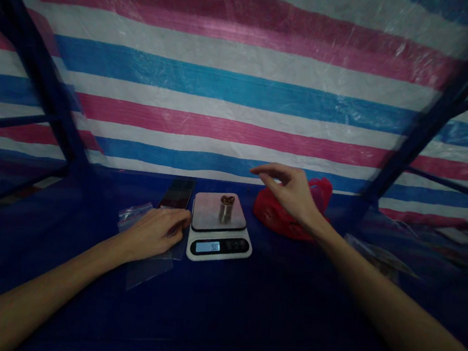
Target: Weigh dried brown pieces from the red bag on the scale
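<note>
A white kitchen scale (219, 250) stands in the middle, its lit display showing what looks like 9.8. On its metal plate sits a small metal cup (225, 213) with brown contents heaped at the rim. My left hand (160, 232) lies left of the scale over clear zip bags (149, 273), loosely curled, thumb and forefinger apart; nothing shows in it. My right hand (289, 190) is raised right of the scale, in front of a red plastic bag (266, 210). Its thumb and fingers are stretched out with a small gap, and I see nothing held.
A dark phone-like slab (178, 193) lies behind my left hand. Another clear bag with contents (381, 257) lies beyond my right forearm. Blue metal posts (56, 87) frame the blue shelf (269, 309), and a striped plastic sheet (236, 85) hangs behind.
</note>
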### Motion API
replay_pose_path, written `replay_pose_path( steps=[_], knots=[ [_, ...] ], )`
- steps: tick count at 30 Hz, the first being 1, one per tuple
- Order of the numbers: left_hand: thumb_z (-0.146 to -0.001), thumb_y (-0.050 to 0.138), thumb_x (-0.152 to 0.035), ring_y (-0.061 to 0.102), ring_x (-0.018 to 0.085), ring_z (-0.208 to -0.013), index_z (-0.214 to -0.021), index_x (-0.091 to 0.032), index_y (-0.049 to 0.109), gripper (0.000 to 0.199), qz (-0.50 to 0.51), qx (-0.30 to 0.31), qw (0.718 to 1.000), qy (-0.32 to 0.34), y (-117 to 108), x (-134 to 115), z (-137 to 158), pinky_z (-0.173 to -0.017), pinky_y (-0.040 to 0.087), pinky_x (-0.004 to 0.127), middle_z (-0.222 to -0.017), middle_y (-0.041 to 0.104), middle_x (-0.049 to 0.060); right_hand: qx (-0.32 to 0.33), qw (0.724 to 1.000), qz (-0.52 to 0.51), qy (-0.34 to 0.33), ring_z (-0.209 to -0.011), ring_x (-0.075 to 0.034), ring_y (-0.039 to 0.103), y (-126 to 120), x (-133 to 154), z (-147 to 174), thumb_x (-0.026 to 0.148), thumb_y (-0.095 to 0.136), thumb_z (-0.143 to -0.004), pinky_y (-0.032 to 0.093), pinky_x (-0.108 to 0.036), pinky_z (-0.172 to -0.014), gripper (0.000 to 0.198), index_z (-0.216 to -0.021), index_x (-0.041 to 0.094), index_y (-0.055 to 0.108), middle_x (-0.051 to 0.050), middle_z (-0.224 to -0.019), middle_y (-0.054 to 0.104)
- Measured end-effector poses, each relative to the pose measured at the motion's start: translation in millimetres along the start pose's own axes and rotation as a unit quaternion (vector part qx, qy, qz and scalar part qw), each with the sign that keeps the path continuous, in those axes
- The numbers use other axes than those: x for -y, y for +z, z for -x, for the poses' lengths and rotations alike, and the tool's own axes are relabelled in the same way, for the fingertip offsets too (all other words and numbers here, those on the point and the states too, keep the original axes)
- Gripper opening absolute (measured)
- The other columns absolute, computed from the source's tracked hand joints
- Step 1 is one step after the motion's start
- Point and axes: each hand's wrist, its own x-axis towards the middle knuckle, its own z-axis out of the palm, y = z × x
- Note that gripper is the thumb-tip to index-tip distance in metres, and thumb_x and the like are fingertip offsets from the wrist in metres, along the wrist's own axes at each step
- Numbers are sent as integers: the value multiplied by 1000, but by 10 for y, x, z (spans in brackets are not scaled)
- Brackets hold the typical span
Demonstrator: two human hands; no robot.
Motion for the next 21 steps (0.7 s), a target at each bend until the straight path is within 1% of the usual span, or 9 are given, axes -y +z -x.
replay_pose_path(
  steps=[2,3,4,6,8,10,13,17,21],
  knots=[
    [-89,47,-18,61,18,-73,-92,-20,58,12,8,3,1000,-3,-10,-1,8,-66,37,30,-82,66,1,-31,998,53,5,-90,-21,73,-297,-123,-26,16,54,-86,55,-34,-83,26,-95,17,78,-7,-96,79],
    [-89,47,-18,62,18,-74,-94,-21,59,13,11,3,1000,-3,-12,2,11,-66,37,30,-82,66,1,-21,996,91,15,-83,-20,72,-444,-221,-31,14,53,-83,54,-33,-78,26,-89,16,78,-7,-88,79],
    [-88,47,-18,62,18,-74,-96,-21,59,14,13,3,1000,-2,-12,7,14,-67,38,30,-82,66,1,11,990,134,33,-75,-20,70,-577,-335,-27,11,52,-80,53,-31,-73,27,-83,16,78,-6,-80,77],
    [-88,48,-17,62,18,-74,-96,-21,59,14,15,0,1000,0,-8,23,13,-67,38,29,-82,65,1,107,969,206,80,-62,-18,66,-778,-581,13,7,52,-73,49,-30,-64,26,-74,15,77,-5,-67,74],
    [-87,48,-17,62,18,-74,-94,-21,59,14,15,-7,1000,1,-6,40,6,-68,40,29,-83,65,1,164,954,228,108,-62,-19,66,-866,-794,96,6,54,-72,50,-29,-63,26,-74,15,78,-5,-69,75],
    [-87,48,-16,63,18,-75,-95,-21,60,15,15,-11,1000,4,-12,46,0,-69,41,29,-85,66,1,202,953,202,102,-71,-20,70,-857,-935,201,9,58,-77,53,-30,-68,23,-84,16,79,-6,-80,78],
    [-86,47,-14,63,17,-77,-95,-21,61,18,11,-13,1000,18,-40,25,3,-70,42,29,-89,65,1,238,954,168,70,-84,-23,73,-756,-1022,341,19,63,-85,56,-34,-79,20,-98,17,78,-10,-96,79],
    [-85,47,-12,61,15,-77,-96,-21,61,20,0,-23,999,42,-66,-14,21,-70,42,28,-94,64,2,232,950,197,66,-93,-27,73,-636,-1074,431,20,64,-87,57,-40,-87,20,-103,17,76,-14,-106,77],
    [-86,46,-11,61,15,-78,-98,-20,61,22,-12,-28,998,52,-66,-19,29,-71,43,28,-95,63,2,240,948,201,65,-94,-27,73,-568,-1161,458,15,63,-87,57,-38,-86,22,-106,16,74,-15,-107,76]
  ],
)
